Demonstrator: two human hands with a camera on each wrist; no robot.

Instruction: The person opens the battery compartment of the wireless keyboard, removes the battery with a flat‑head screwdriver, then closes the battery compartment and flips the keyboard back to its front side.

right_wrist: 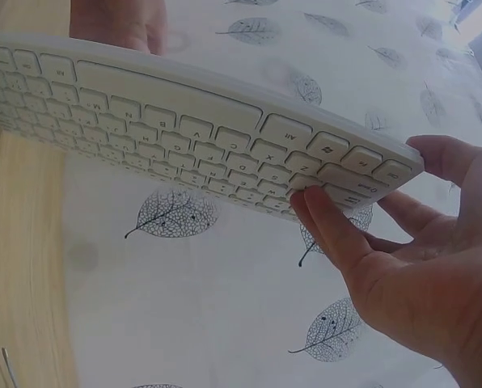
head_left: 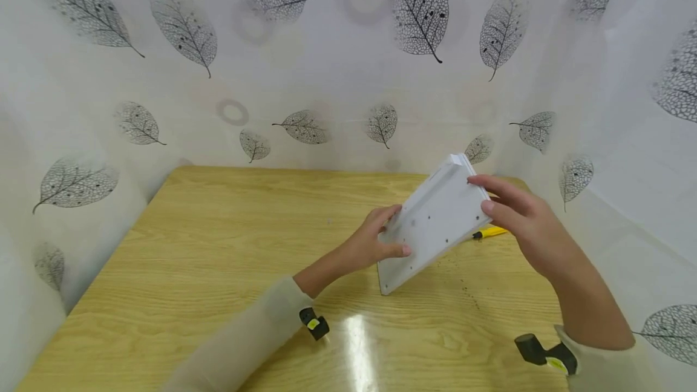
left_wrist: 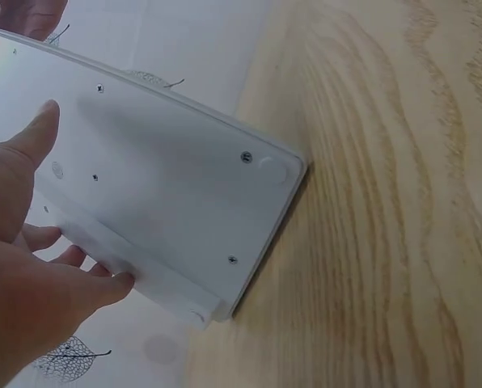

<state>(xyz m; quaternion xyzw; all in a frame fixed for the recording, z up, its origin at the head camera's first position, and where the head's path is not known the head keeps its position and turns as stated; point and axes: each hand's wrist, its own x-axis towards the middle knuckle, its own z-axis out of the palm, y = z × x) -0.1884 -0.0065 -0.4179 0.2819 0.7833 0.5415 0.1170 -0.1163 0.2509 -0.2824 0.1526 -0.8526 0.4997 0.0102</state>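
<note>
A white keyboard is held tilted above the table, its screw-dotted underside turned towards the head view. My left hand grips it around the raised ridge, thumb over the underside and fingertips at the ridge. At the upper right end, my right hand holds the keyboard by its short edge. The right wrist view shows the white keys, with fingers of the right hand on those near the corner. The lower corner comes close to the wood.
Behind the keyboard lies a slim yellow tool with a black tip, partly hidden. Small dark crumbs are scattered on the wooden table nearby. A white curtain with leaf prints hangs along the back and sides.
</note>
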